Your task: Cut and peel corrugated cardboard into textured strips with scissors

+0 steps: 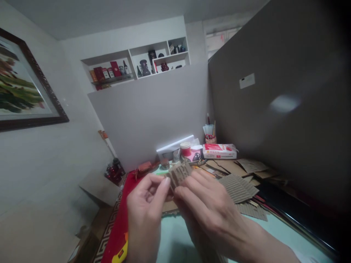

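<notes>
A small piece of corrugated cardboard (179, 172) is held up between both hands over the pale green table surface. My left hand (149, 197) pinches its left edge between thumb and fingers. My right hand (208, 204) is closed on its right side, with the fingers curled over it and hiding part of the piece. Beneath the right wrist, a further strip of brown material shows partly at the bottom edge; what it belongs to is hidden. Below the hands lies another flat cardboard piece (169, 206).
Corrugated sheets (238, 188) lie on the right, beside a long black glossy object (296, 215). A yellow tool (120, 252) rests at lower left on the red cloth (124, 210). Behind stand a paper cup (185, 149), a tissue pack (220, 151) and a pen holder (210, 139).
</notes>
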